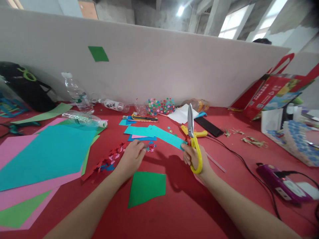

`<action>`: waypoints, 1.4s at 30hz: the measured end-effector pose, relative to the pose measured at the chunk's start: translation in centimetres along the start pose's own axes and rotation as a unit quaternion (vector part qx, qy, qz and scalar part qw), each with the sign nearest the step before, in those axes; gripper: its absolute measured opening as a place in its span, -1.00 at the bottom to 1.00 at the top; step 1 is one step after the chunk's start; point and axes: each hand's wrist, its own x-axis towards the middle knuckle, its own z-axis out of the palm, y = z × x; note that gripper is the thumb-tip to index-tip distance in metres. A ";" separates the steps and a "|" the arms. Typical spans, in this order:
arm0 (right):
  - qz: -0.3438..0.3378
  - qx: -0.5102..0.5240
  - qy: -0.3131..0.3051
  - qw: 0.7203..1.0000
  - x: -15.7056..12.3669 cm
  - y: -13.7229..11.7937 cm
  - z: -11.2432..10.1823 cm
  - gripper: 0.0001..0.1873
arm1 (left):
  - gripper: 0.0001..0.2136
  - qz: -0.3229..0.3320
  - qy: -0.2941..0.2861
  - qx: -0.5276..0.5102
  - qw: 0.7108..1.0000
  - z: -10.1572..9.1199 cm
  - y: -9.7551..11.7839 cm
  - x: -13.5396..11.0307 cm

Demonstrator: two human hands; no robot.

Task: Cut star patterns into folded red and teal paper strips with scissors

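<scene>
My right hand [193,157] is closed around yellow-handled scissors [190,121], their blades pointing up. Its thumb and fingers also pinch the end of a light-blue paper strip [166,136], which slants away to the left. Over the red table, my left hand [133,156] has its fingers curled together beside a small heap of paper stars [151,146]; whatever may be in them is hidden. Further light-blue paper [136,130] lies behind that hand, on dark-blue and pink pieces. Between my forearms rests a green paper piece [147,188]. Red paper scraps [107,160] are left of my left hand.
Large coloured sheets [50,152] cover the left side. Behind lie a box cutter [144,118], plastic bottles [116,105] and a star-filled clear container [160,106]. A yellow glue gun [199,133], its cord, a black phone [208,126] and a purple power strip [284,184] are right.
</scene>
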 end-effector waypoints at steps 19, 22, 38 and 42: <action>0.034 0.000 -0.049 0.998 -0.6 0.4 0.4 -0.60 | -0.87 -0.008 0.064 0.020 0.998 -0.1 1.3 0.0; 0.043 -0.018 -0.058 0.997 -0.9 -0.2 0.9 -0.62 | -0.84 -0.095 0.019 -0.228 0.969 -0.7 2.8 -0.3; 0.074 -0.044 -0.165 0.983 -1.8 -0.4 1.7 -0.58 | -0.81 -0.230 -0.142 -0.486 0.831 -0.1 4.6 -1.5; 0.101 -0.024 -0.194 0.976 -2.3 -0.4 2.0 -0.65 | -0.77 -0.203 -0.205 -0.422 0.860 0.6 5.1 -2.0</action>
